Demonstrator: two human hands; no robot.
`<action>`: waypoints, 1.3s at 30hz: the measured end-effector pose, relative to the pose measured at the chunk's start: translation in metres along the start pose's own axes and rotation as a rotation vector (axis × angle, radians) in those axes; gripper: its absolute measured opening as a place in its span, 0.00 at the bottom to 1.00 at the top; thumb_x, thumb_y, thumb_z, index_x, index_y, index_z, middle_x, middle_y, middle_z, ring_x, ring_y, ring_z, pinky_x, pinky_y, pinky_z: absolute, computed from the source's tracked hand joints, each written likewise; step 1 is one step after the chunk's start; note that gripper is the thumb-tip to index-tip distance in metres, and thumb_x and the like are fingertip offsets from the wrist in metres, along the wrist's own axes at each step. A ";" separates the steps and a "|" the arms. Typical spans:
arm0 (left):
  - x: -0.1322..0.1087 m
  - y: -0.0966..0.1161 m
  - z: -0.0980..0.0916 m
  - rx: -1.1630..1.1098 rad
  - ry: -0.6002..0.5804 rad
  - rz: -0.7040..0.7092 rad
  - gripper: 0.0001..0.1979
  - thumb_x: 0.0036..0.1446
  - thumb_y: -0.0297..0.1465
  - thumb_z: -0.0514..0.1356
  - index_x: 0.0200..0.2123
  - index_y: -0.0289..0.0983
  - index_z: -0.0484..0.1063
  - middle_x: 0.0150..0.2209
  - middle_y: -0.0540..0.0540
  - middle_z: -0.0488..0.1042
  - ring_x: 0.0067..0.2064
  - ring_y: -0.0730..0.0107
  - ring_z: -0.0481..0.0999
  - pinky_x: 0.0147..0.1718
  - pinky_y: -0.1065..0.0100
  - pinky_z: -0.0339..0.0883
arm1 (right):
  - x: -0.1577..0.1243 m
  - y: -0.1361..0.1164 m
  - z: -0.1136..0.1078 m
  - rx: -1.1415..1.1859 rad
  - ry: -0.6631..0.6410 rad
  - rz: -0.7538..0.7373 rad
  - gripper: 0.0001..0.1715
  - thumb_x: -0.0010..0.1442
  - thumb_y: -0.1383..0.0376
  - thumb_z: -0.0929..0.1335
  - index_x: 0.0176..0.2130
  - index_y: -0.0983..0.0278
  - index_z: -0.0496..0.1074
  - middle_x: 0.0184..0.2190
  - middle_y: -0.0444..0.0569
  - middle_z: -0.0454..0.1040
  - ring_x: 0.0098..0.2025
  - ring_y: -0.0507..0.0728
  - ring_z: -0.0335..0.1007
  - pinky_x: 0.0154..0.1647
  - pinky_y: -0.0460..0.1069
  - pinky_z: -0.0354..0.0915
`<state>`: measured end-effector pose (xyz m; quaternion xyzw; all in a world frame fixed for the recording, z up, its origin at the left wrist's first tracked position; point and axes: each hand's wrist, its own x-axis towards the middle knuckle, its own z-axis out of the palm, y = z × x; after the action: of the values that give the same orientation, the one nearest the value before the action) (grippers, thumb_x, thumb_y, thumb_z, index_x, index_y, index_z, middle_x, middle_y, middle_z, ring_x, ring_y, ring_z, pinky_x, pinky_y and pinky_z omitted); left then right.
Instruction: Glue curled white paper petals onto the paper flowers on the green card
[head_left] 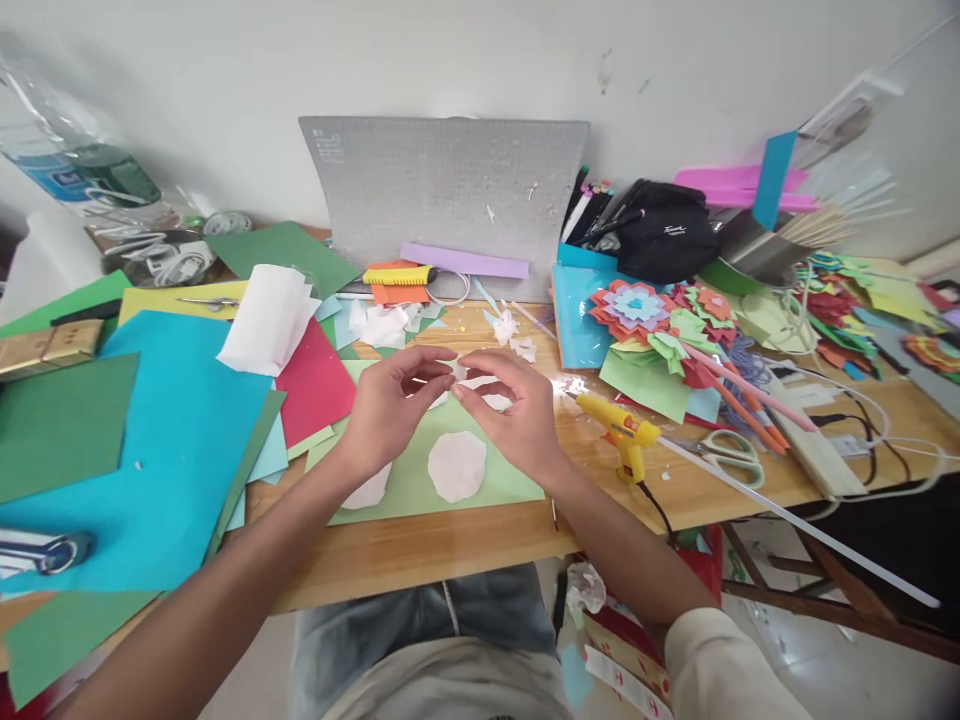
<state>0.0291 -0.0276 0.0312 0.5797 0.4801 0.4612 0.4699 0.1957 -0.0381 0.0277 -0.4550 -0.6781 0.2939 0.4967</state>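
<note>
My left hand and my right hand meet at their fingertips above a light green sheet. Pinched between them is a small white paper piece, mostly hidden by the fingers. Below the hands, a roundish white paper cutout lies flat on the green sheet. A second white cutout is partly covered by my left wrist. More white paper shows behind the fingers. To the right of my right hand, a yellow glue gun rests on the table with a long white glue stick in its back.
Coloured paper sheets and a white paper stack fill the left side. A grey cutting mat leans on the wall. Scissors, paper flowers and a black pouch are on the right. White scraps lie behind.
</note>
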 end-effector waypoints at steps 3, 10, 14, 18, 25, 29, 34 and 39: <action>-0.004 0.003 0.002 0.066 0.019 0.065 0.13 0.56 0.34 0.64 0.45 0.40 0.77 0.39 0.46 0.80 0.41 0.64 0.79 0.44 0.64 0.73 | 0.001 0.000 0.001 -0.016 0.021 -0.031 0.10 0.60 0.61 0.70 0.43 0.59 0.77 0.43 0.49 0.75 0.41 0.53 0.74 0.36 0.48 0.77; -0.007 0.003 0.002 0.119 0.026 0.108 0.14 0.58 0.38 0.64 0.46 0.41 0.77 0.37 0.48 0.79 0.39 0.67 0.78 0.40 0.66 0.73 | 0.000 0.001 0.001 -0.041 0.078 -0.047 0.09 0.63 0.60 0.68 0.37 0.58 0.79 0.39 0.48 0.77 0.40 0.54 0.74 0.34 0.48 0.76; -0.005 0.002 0.001 0.127 0.011 0.106 0.13 0.58 0.39 0.62 0.45 0.42 0.77 0.42 0.46 0.78 0.39 0.68 0.76 0.33 0.69 0.71 | 0.001 0.005 -0.001 0.151 -0.013 0.116 0.10 0.62 0.58 0.69 0.38 0.59 0.79 0.38 0.48 0.77 0.39 0.54 0.73 0.33 0.48 0.75; -0.004 0.002 0.001 0.151 -0.011 0.079 0.11 0.58 0.40 0.62 0.39 0.40 0.77 0.41 0.45 0.76 0.37 0.68 0.74 0.30 0.69 0.70 | 0.002 0.009 -0.002 0.276 -0.107 0.217 0.11 0.60 0.57 0.70 0.38 0.60 0.79 0.37 0.47 0.77 0.37 0.53 0.73 0.34 0.48 0.73; 0.000 -0.003 0.002 0.153 -0.056 0.000 0.11 0.57 0.40 0.62 0.35 0.39 0.76 0.36 0.46 0.76 0.37 0.67 0.74 0.31 0.68 0.70 | 0.003 0.006 -0.007 0.093 -0.065 0.166 0.11 0.59 0.58 0.71 0.40 0.61 0.77 0.40 0.48 0.76 0.40 0.54 0.73 0.35 0.47 0.72; -0.001 -0.003 0.003 0.150 -0.103 -0.026 0.11 0.57 0.40 0.62 0.35 0.39 0.76 0.38 0.46 0.76 0.37 0.67 0.74 0.30 0.69 0.70 | 0.002 0.003 -0.007 -0.006 -0.076 0.046 0.05 0.60 0.63 0.69 0.36 0.61 0.76 0.34 0.46 0.75 0.36 0.52 0.72 0.34 0.47 0.71; -0.003 0.001 0.006 0.013 -0.121 -0.081 0.15 0.55 0.43 0.64 0.40 0.39 0.77 0.42 0.45 0.77 0.37 0.67 0.73 0.28 0.69 0.70 | 0.001 0.003 -0.005 0.110 -0.028 0.116 0.07 0.61 0.61 0.69 0.34 0.61 0.75 0.33 0.46 0.73 0.37 0.53 0.70 0.33 0.46 0.69; -0.002 -0.001 0.008 -0.015 -0.070 -0.114 0.12 0.54 0.41 0.65 0.34 0.37 0.76 0.35 0.46 0.76 0.35 0.68 0.71 0.26 0.71 0.68 | 0.002 0.008 -0.004 0.266 -0.062 0.264 0.09 0.59 0.58 0.70 0.33 0.62 0.76 0.33 0.46 0.74 0.34 0.52 0.69 0.32 0.46 0.67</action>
<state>0.0365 -0.0306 0.0289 0.5637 0.4919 0.4167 0.5163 0.2023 -0.0329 0.0229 -0.4612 -0.5825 0.4575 0.4886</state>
